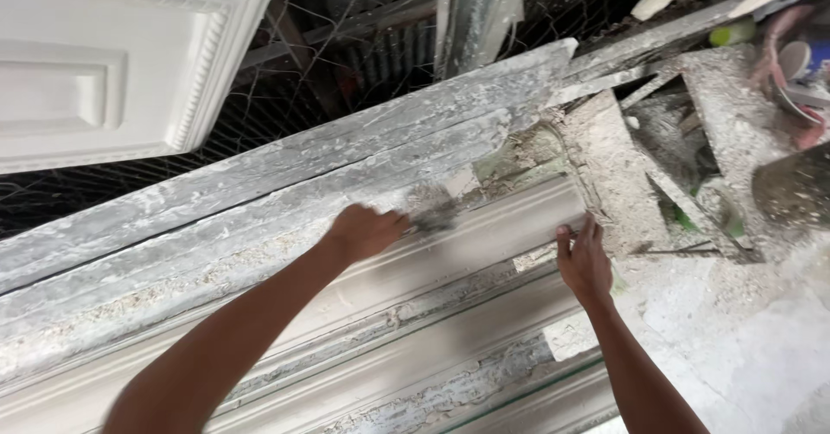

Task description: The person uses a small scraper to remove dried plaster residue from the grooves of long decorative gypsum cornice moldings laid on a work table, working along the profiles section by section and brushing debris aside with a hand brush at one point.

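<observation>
Left hand [367, 231] clenched on a blurred grey scraper [432, 213], right hand [585, 261] with fingers released flat at three o'clock, steadying the long white plaster moulding [484, 226]; a slip could gouge it.

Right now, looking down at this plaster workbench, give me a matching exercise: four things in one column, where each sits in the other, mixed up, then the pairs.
Things:
1. left hand
2. right hand
3. white ornate panel
4. wire mesh

Places:
A. top left corner, raised above the bench
B. at the end of the long white moulding
C. mid-bench, gripping a blurred grey tool
D. behind the bench, top centre

Pairs: 1-C, 2-B, 3-A, 4-D
</observation>
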The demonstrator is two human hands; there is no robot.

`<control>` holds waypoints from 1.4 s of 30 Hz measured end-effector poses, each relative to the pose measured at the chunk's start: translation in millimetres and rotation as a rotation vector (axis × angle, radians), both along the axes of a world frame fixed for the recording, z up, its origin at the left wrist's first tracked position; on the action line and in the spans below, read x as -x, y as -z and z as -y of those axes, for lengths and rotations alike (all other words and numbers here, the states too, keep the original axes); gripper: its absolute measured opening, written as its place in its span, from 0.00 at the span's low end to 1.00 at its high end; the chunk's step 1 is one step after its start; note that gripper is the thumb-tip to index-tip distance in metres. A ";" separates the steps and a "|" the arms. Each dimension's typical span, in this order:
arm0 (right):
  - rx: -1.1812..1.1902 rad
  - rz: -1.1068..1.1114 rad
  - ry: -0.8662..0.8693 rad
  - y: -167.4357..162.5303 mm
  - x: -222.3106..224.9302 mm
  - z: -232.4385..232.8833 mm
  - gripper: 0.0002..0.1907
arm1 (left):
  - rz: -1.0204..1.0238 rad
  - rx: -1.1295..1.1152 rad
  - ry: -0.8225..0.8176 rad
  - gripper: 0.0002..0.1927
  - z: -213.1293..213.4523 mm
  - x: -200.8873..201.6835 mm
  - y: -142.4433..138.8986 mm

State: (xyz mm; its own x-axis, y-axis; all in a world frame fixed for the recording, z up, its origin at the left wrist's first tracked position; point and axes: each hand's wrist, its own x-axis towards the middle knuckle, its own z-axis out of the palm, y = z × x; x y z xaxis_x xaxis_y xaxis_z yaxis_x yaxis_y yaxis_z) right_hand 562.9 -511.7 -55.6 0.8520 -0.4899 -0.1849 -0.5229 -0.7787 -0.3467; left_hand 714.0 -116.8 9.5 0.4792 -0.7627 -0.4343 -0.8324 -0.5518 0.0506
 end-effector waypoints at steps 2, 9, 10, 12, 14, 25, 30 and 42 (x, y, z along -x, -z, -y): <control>-0.018 0.024 -0.013 -2.0 1.3 1.9 0.41 | 0.062 0.187 0.048 0.11 76.0 -15.5 13.4; -0.092 0.064 -0.006 -5.8 4.1 4.3 0.42 | 0.124 0.281 0.020 0.10 170.4 -42.5 19.6; -0.081 0.074 -0.013 -5.4 3.5 4.4 0.41 | 0.105 0.292 0.035 0.10 168.5 -43.5 18.6; -0.062 0.090 -0.018 -4.1 2.4 5.4 0.40 | 0.127 0.302 0.052 0.08 169.2 -45.6 18.2; -0.061 0.101 -0.022 -3.1 1.9 7.0 0.39 | 0.152 0.299 0.055 0.08 181.1 -48.0 18.6; -0.115 0.135 -0.017 -11.0 2.5 7.1 0.38 | 0.126 0.259 0.009 0.10 249.8 -48.0 27.8; -0.141 0.099 0.009 3.7 2.8 14.6 0.38 | 0.234 0.399 -0.127 0.07 262.5 -21.8 25.7; 0.262 0.789 -0.402 4.2 40.0 -70.8 0.27 | -0.218 1.151 -1.721 0.23 -109.2 374.3 -24.5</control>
